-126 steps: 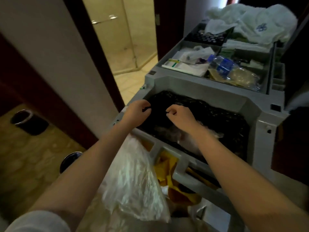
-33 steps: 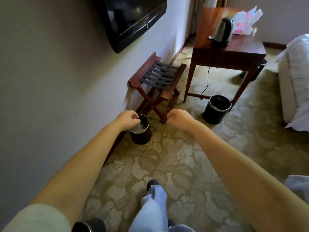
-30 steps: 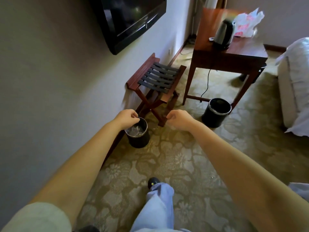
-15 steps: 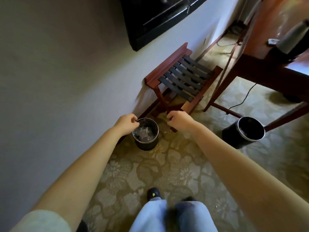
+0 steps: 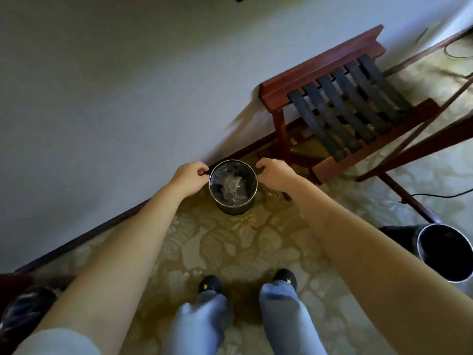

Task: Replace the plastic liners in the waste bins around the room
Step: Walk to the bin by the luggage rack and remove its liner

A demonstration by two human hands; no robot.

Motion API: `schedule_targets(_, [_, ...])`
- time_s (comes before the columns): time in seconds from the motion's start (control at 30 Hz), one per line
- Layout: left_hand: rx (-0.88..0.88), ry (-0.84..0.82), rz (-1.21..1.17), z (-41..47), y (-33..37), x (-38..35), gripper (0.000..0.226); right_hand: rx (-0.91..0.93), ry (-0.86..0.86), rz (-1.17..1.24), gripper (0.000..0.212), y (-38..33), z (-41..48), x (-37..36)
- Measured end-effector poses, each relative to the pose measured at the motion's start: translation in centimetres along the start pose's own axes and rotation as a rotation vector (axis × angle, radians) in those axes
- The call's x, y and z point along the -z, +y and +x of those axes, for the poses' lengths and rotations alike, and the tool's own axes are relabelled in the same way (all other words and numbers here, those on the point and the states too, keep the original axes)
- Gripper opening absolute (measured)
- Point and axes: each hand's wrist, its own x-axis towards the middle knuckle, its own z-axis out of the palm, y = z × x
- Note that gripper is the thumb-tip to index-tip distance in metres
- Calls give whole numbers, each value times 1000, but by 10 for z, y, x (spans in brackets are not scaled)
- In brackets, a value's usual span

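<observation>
1. The waste bin (image 5: 234,210) is a small round drum with dark walls and a bright metal rim. It stands upright on the carpet (image 5: 230,249), close to the foot of the wall (image 5: 115,85).
2. Crumpled clear plastic (image 5: 231,187), shiny and creased, lies inside it.
3. The left hand (image 5: 189,176) sits at the rim's left edge with its fingers curled in against the thumb. I cannot tell whether it pinches the rim or something thin.
4. The right hand (image 5: 275,174) sits at the rim's right edge, fingers also curled. What it holds, if anything, cannot be told.
5. Below the bin, two dark shoes (image 5: 210,283) with small yellow stars and pale blue trouser legs (image 5: 202,321) face it.
6. The carpet is olive-gold, woven with large pale leaf and flower shapes.
7. The wall is plain and pale, with a dark wooden skirting board (image 5: 84,235) along its base.
8. To the right stands a red-brown wooden luggage rack (image 5: 353,103) with dark straps.
9. A second round bin (image 5: 445,254), dark inside with a metal rim, stands at the right edge.
10. A third bin (image 5: 23,311) shows at the lower left.
</observation>
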Motion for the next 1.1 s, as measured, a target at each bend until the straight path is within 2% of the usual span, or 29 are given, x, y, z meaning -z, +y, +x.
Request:
schedule_targets(0.3, [41, 29, -53, 115, -94, -129, 46, -23, 21, -4, 57, 84, 140, -113])
schedule_targets(0.47, [-19, 34, -61, 189, -153, -196, 56, -2, 115, -48, 69, 138, 215, -186])
schedule_targets(0.67, [-97, 160, -45, 259, -198, -251, 68, -2, 253, -66, 83, 192, 280, -244])
schedule_targets(0.9, [-117, 224, -122, 278, -227, -277, 81, 15, 359, -42, 73, 218, 294, -265])
schedule_targets(1.0, [-87, 195, -142, 270, -233, -280, 82, -68, 317, -10, 62, 218, 288, -261])
schedule_targets(1.1, [-92, 160, -167, 261, -234, -283, 86, -112, 221, 131, 55, 212, 280, -263])
